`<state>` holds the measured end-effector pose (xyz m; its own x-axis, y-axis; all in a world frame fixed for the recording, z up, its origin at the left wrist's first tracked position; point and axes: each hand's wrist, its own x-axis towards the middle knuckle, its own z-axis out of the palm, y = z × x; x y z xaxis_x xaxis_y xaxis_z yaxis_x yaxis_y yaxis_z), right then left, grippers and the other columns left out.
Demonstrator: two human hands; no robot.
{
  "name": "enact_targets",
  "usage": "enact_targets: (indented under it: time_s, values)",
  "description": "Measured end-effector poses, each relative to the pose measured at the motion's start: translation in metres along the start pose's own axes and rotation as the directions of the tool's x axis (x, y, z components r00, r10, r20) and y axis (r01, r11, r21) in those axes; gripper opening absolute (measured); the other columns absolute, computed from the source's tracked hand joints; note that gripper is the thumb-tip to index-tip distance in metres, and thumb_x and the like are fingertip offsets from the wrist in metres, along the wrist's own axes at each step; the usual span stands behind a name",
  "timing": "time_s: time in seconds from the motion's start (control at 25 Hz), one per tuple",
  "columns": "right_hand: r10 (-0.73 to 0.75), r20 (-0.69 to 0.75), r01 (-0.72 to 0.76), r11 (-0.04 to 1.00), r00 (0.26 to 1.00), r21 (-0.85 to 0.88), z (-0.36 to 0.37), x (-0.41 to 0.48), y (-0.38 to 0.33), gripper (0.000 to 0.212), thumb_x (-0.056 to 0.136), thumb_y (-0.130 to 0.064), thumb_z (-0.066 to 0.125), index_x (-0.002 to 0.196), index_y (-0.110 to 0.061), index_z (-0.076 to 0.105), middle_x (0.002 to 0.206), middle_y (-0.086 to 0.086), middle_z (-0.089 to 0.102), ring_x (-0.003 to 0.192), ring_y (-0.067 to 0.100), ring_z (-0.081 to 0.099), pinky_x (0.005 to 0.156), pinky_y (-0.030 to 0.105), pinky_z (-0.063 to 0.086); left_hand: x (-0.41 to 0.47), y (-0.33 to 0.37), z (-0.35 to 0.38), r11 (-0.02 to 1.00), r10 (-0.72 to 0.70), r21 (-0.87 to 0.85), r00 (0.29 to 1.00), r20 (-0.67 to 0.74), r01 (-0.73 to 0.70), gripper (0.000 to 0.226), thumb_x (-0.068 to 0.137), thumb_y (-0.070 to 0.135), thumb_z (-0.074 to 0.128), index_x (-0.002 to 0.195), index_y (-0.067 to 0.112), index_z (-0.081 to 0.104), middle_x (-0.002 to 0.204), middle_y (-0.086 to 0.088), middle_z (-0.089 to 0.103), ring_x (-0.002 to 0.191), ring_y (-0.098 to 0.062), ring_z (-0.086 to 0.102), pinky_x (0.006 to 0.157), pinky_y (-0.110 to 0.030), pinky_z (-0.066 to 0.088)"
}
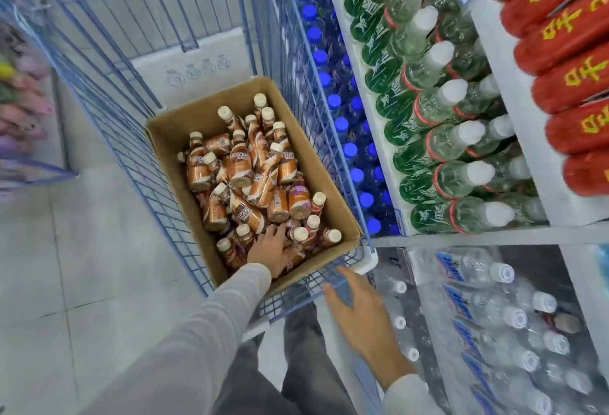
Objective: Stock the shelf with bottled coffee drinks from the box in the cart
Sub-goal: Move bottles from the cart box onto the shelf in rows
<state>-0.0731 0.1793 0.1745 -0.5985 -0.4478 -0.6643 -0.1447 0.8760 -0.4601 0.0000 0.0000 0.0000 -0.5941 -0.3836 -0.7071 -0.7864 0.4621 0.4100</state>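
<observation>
An open cardboard box (pixel 171 137) sits in a blue wire cart (pixel 108 62). It holds several brown bottled coffee drinks (pixel 237 167) with cream caps, lying jumbled. My left hand (pixel 268 249) reaches into the near end of the box, palm down on the bottles, fingers curled around one bottle (pixel 293 258); the grip is partly hidden. My right hand (pixel 359 312) hovers below the cart's near corner, fingers spread, holding nothing. The shelf (pixel 514 124) stands to the right.
The shelf carries blue-capped bottles (pixel 349 151), green bottles with white caps (pixel 428 137) and red packs (pixel 573 85). Lower right are clear water bottles (pixel 494 315) in wrapped packs. A white carton (pixel 197 65) stands behind the box. Tiled floor lies left.
</observation>
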Motion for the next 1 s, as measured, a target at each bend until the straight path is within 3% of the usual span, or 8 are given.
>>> enact_targets:
  time_s: [0.2,0.36,0.48,0.56,0.68,0.8,0.88,1.0]
  values:
    - [0.027,0.058,-0.027,1.0,0.998,0.001,-0.014,0.038,0.008,0.055,0.098,-0.058,0.053,0.147,-0.035,0.047,0.151,-0.012,0.049,0.141,0.011,0.04,0.114,0.038,0.038,0.022,0.003,0.011,0.989,-0.147,0.019,0.988,-0.038,0.147,0.073,0.1,0.041,0.058,0.161,0.02,0.023,0.164,-0.008,0.031,0.15,-0.038,0.025,0.12,-0.05,0.031]
    - [-0.021,0.107,0.022,1.0,0.994,-0.004,-0.021,0.062,-0.018,0.057,0.097,-0.057,0.053,0.149,-0.034,0.046,0.152,-0.01,0.047,0.14,0.014,0.042,0.114,0.041,0.039,0.0,-0.004,-0.009,0.937,-0.155,-0.33,0.984,-0.088,0.118,0.071,0.095,0.047,0.066,0.155,0.021,0.038,0.154,-0.009,0.048,0.14,-0.034,0.043,0.117,-0.049,0.036]
    - [-0.076,0.109,0.078,0.997,0.991,-0.013,-0.016,0.09,-0.048,0.051,0.095,-0.058,0.052,0.142,-0.036,0.052,0.143,-0.01,0.055,0.131,0.015,0.049,0.109,0.044,0.044,-0.034,-0.011,-0.038,0.733,-0.269,-0.674,0.948,-0.168,0.088,0.074,0.08,0.068,0.069,0.141,0.03,0.052,0.126,0.012,0.065,0.117,-0.015,0.062,0.101,-0.036,0.049]
    - [-0.084,0.119,0.084,0.996,0.989,0.004,-0.003,0.115,-0.067,0.046,0.094,-0.058,0.051,0.134,-0.036,0.055,0.133,-0.009,0.061,0.122,0.016,0.055,0.103,0.047,0.048,-0.059,-0.017,-0.059,0.531,-0.386,-0.843,0.911,-0.148,0.088,0.081,0.07,0.077,0.073,0.136,0.035,0.055,0.117,0.025,0.067,0.108,-0.003,0.064,0.096,-0.026,0.049]
    - [-0.063,0.187,0.042,0.992,0.98,0.117,0.027,0.162,-0.097,0.048,0.093,-0.054,0.056,0.134,-0.029,0.052,0.132,0.0,0.061,0.115,0.021,0.059,0.099,0.05,0.051,-0.089,-0.027,-0.081,0.161,-0.417,-0.987,0.906,-0.077,-0.009,0.055,0.062,0.071,0.083,0.111,0.047,0.07,0.114,0.007,0.077,0.101,-0.017,0.075,0.081,-0.038,0.062]
    - [0.018,0.244,-0.077,0.969,0.97,0.236,0.064,0.211,-0.128,0.07,0.093,-0.047,0.065,0.15,-0.018,0.039,0.149,0.008,0.052,0.132,0.03,0.051,0.111,0.042,0.041,-0.109,-0.032,-0.095,-0.135,-0.441,-0.983,0.896,-0.051,-0.122,0.041,0.071,0.051,0.081,0.107,0.034,0.073,0.108,-0.002,0.078,0.1,-0.022,0.076,0.075,-0.041,0.062]
    - [0.149,0.27,-0.235,0.916,0.951,0.325,0.089,0.235,-0.146,0.091,0.091,-0.043,0.07,0.158,-0.009,0.018,0.156,0.012,0.041,0.14,0.034,0.042,0.112,0.038,0.035,-0.118,-0.038,-0.093,-0.239,-0.467,-0.958,0.884,-0.03,-0.159,0.048,0.074,0.049,0.079,0.116,0.027,0.068,0.106,-0.003,0.078,0.097,-0.022,0.077,0.075,-0.041,0.062]
    - [0.3,0.172,-0.342,0.879,0.938,0.333,0.122,0.256,-0.154,0.1,0.087,-0.046,0.074,0.154,-0.008,0.01,0.153,0.016,0.04,0.138,0.037,0.042,0.112,0.044,0.038,-0.131,-0.048,-0.086,-0.222,-0.521,-0.966,0.854,0.001,-0.134,0.045,0.077,0.05,0.075,0.118,0.034,0.062,0.099,0.002,0.079,0.086,-0.015,0.078,0.062,-0.033,0.061]
